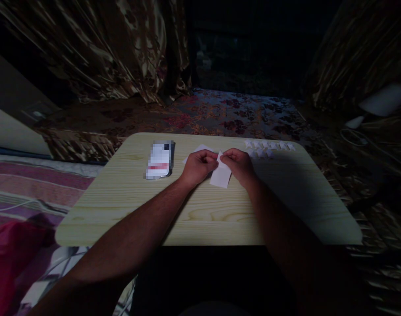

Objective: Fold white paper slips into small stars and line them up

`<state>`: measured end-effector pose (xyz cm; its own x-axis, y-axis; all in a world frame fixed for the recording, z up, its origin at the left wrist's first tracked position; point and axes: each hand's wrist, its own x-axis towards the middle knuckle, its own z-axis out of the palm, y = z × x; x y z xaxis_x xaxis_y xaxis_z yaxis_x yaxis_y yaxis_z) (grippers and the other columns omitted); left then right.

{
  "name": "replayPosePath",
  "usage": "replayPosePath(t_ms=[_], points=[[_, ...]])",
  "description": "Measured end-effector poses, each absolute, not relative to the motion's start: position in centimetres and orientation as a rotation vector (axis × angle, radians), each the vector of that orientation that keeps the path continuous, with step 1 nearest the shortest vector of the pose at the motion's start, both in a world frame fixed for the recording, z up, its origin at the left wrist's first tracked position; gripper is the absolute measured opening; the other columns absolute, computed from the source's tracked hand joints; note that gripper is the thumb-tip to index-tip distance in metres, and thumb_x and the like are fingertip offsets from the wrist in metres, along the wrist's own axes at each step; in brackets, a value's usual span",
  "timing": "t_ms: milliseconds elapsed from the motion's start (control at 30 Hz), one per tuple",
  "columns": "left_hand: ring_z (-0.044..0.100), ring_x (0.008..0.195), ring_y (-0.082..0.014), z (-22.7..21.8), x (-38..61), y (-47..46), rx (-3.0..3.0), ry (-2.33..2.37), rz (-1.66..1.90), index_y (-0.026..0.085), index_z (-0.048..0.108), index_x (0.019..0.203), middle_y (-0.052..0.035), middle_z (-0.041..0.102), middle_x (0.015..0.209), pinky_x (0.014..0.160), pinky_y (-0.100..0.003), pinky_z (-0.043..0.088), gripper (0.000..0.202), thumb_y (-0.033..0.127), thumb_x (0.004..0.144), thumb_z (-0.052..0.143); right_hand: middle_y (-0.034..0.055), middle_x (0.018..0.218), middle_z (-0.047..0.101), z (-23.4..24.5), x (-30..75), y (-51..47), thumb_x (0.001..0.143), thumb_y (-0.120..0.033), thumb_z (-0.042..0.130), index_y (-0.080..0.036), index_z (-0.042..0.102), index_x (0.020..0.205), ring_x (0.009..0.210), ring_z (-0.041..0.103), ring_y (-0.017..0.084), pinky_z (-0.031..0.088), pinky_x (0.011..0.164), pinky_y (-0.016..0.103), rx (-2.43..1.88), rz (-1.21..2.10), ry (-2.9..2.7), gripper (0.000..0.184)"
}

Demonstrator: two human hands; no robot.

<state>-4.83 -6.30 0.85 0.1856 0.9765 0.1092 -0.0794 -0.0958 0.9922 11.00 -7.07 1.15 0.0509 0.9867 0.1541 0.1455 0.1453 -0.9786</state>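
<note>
Between my two hands, over the middle of the table, is a white piece of paper (220,175) with a pointed, folded-looking top. My left hand (199,167) pinches its upper left edge between thumb and fingers. On the other side, my right hand (239,164) is closed on the upper right edge. Behind my left hand more white paper (202,148) lies on the table, partly covered by the fingers. Several small folded white paper pieces (269,145) sit in two rows beyond my right hand, their exact shape too small to make out.
A blurred-out phone-like object (160,160) lies on the left of the light wooden table (200,215). A bed with a striped cover (68,180) and a red bag (14,259) are at the left. A white lamp (383,103) stands far right, near the patterned ledge (220,112).
</note>
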Motion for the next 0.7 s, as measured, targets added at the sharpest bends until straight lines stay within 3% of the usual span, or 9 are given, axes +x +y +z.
replayPosePath(t_ms=[700], points=[[0.054, 0.053, -0.01, 0.92, -4.88, -6.35, 1.359, 0.985, 1.171, 0.014, 0.072, 0.083, -0.0001, 0.067, 0.065, 0.054, -0.023, 0.042, 0.023, 0.023, 0.062, 0.077, -0.0023, 0.062, 0.064, 1.23, 10.98, -7.08, 0.07, -0.036, 0.068, -0.02, 0.062, 0.073, 0.054, 0.053, 0.012, 0.037, 0.05, 0.025, -1.224, 0.982, -1.319, 0.017]])
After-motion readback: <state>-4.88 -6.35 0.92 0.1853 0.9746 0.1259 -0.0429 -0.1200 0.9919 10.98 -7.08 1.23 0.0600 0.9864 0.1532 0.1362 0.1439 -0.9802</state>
